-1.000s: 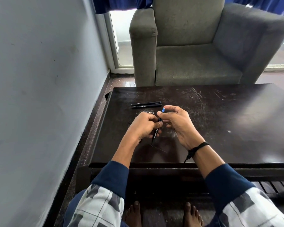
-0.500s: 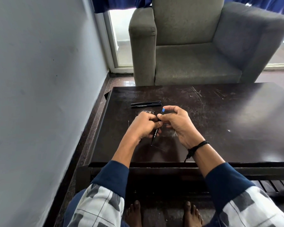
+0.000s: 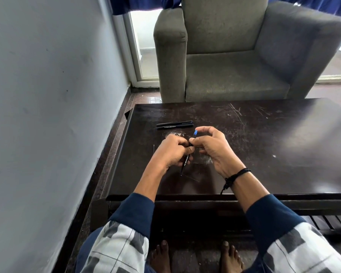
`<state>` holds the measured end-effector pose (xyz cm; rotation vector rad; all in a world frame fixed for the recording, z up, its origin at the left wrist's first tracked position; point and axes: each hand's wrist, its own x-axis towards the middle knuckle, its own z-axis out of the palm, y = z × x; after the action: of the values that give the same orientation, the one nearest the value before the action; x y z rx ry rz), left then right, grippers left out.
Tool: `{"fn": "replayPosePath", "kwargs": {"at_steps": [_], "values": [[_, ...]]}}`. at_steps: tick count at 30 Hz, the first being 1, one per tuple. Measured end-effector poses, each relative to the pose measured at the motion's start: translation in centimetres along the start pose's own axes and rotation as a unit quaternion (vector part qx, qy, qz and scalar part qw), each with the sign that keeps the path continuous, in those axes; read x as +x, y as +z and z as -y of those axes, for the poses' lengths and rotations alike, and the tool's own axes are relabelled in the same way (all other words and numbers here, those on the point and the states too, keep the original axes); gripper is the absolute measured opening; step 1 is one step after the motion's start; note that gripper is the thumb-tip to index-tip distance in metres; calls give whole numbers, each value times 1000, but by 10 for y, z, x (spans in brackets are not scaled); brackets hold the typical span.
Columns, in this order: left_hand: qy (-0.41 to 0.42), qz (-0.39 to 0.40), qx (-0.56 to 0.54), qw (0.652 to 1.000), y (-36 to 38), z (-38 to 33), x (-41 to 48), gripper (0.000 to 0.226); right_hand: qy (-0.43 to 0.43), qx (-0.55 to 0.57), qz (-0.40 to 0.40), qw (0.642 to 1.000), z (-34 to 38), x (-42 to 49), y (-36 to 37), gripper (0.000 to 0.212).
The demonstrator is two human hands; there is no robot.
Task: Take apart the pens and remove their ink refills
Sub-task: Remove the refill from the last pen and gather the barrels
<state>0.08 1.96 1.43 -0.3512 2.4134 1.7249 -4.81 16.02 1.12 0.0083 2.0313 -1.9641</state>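
A grey wall fills the left side. Beside it stands the dark table, scratched toward its far edge. At 9 o'clock from the left hand a thin rod lies flat on the table, just beside the hand; it is too small to tell what it is. The left hand's fingers are curled round the lower barrel of a black pen, held above the table. At 12 o'clock from this hand, two pens lie side by side, touching each other, lengthwise across the table and apart from both hands. The held pen is tilted: its tip points to 7 o'clock, close to the tabletop, and its blue end points to 1 o'clock. The right hand pinches the pen's upper part just below the blue end, its other fingers loosely curled. A black band circles the right wrist. At 12 o'clock beyond the table stands a grey armchair.
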Motion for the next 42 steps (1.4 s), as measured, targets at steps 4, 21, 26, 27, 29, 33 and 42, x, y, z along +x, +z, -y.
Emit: {"fn": "replayPosePath", "kwargs": {"at_steps": [4,21,26,27,29,33,42], "values": [[-5,-4,-1,1000,0,1,2,10,17,6,6,1000,2,3,-1,40],[-6,-4,-4,1000,1,1,4,11,17,16,-1,1000,4,-1,1,35],[-3,0,0,1000,1,1,2,9,11,9,-11,1000,3,0,0,34],[-5,1,-3,1000,1,0,2,8,14,16,-13,1000,3,0,-1,33],[-7,0,-2,1000,2,-1,1,8,21,33,-17,999,5,0,0,34],[-8,-2,1,1000,2,-1,2,11,21,28,-14,999,5,-2,1,31],[-13,5,-3,1000,3,-1,2,10,24,32,-26,999,4,-1,1,33]]}}
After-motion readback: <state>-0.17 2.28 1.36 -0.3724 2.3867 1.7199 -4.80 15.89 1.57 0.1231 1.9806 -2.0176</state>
